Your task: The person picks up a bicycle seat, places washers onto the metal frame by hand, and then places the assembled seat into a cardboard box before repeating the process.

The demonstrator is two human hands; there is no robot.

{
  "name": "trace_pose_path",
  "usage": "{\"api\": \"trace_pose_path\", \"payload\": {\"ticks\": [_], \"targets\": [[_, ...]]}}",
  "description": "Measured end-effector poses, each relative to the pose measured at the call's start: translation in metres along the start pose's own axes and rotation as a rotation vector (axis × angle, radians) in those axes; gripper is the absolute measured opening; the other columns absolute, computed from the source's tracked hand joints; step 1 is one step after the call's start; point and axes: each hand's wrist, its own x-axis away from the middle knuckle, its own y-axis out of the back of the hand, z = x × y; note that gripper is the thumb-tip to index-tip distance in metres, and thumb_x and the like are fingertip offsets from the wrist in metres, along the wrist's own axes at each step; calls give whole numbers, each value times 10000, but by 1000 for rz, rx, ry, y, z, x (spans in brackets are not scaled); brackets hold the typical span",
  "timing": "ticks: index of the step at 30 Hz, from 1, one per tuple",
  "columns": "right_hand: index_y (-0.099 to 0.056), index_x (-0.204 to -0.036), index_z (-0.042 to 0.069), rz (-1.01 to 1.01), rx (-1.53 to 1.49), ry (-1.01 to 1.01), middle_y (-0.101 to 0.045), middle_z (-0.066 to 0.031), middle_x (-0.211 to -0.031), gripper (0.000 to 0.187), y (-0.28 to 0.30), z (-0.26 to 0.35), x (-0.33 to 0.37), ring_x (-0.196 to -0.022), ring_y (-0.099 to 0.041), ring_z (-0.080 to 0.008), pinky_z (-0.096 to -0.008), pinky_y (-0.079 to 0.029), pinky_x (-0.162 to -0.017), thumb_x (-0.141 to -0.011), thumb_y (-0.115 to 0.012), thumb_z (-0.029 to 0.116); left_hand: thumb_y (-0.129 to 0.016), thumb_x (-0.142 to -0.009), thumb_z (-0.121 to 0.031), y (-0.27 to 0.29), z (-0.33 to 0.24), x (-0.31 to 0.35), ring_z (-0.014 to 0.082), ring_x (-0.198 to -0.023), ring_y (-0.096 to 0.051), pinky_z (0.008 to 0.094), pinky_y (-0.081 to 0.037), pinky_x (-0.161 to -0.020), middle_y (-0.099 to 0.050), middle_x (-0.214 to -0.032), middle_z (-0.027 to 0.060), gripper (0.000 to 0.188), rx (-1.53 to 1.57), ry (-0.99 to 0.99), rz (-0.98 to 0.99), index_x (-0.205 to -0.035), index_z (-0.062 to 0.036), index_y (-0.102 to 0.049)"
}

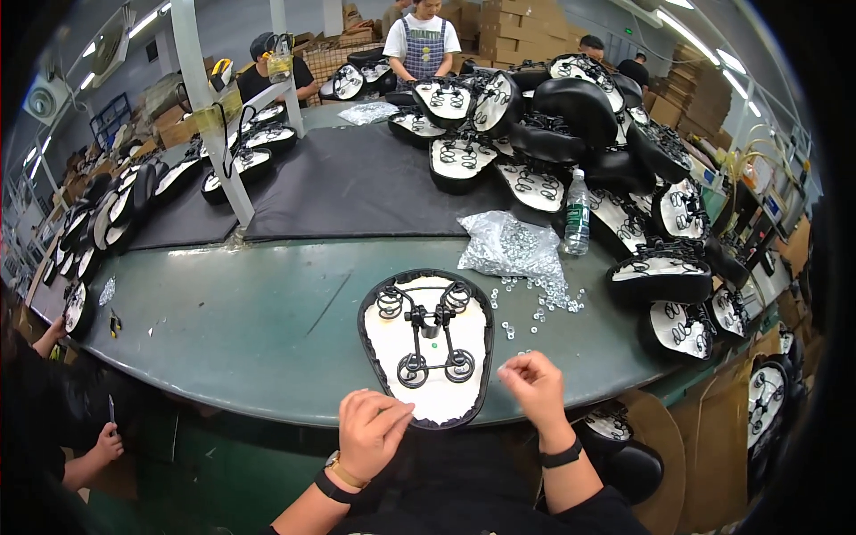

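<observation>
A bicycle saddle [394, 343] lies upside down on the green worktable [259, 334] in front of me, its white underside, black springs and metal frame facing up. My left hand [370, 434] is at the near left edge of the saddle, thumb and fingers pinched together; what they hold, if anything, is too small to make out. Just right of the saddle, my right hand [537, 390] is raised with thumb and fingertips pinched, and anything between them cannot be made out. Loose metal nuts [540, 314] are scattered beyond my right hand, spilling from a clear plastic bag [506, 245].
A water bottle [577, 214] stands right of the bag. Piled saddles [535, 183] fill the far right; more line the left. A metal post [214, 116] rises at the table's far side. Pliers [115, 324] lie at left, near another person's hand [109, 443] holding a tool.
</observation>
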Motion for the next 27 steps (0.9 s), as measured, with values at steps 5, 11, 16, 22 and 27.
{"api": "trace_pose_path", "payload": {"ticks": [5,11,16,22,27], "targets": [[-703,-971,2,473,-398,-612,-687,-26,-775,121,-46,54,34,-625,-628,-71,-212,-516,-537,-920,-764,94,-861,-706,-170,6,-22,-3,181,-933,-563,393,-376,-898,-649,-976,-69,271,-18,-36,-48,-966,-218,-796],[-697,-913,-19,577,-484,-669,-682,-48,-762,153,-64,52,38,-607,-637,-90,-228,-526,-533,-936,-758,120,-873,-650,-171,16,-23,2,209,-959,-520,422,-340,-896,-630,-971,-52,251,-146,-64,-63,-886,-240,-821],[-728,-953,-13,585,-364,-651,-687,-37,-765,166,-72,51,40,-601,-635,-83,-238,-529,-529,-940,-759,150,-862,-660,-198,24,-17,-2,239,-1046,-501,443,-329,-949,-623,-1052,-32,222,-156,-30,9,-869,-249,-807],[-761,-975,105,240,560,580,-680,-44,-797,153,-80,51,32,-701,-664,-197,-319,-537,-607,-825,-782,129,-849,-669,-246,5,21,-12,315,-1242,-433,505,-278,-1088,-584,-1243,56,151,-176,203,-28,-804,-216,-788],[-732,-1057,96,241,707,604,-674,-19,-857,221,-88,34,24,-740,-666,-205,-324,-541,-618,-837,-722,95,-842,-672,-220,-19,36,-15,352,-1409,-338,523,-182,-1178,-541,-1435,94,141,-113,306,-22,-810,-217,-809]]}}
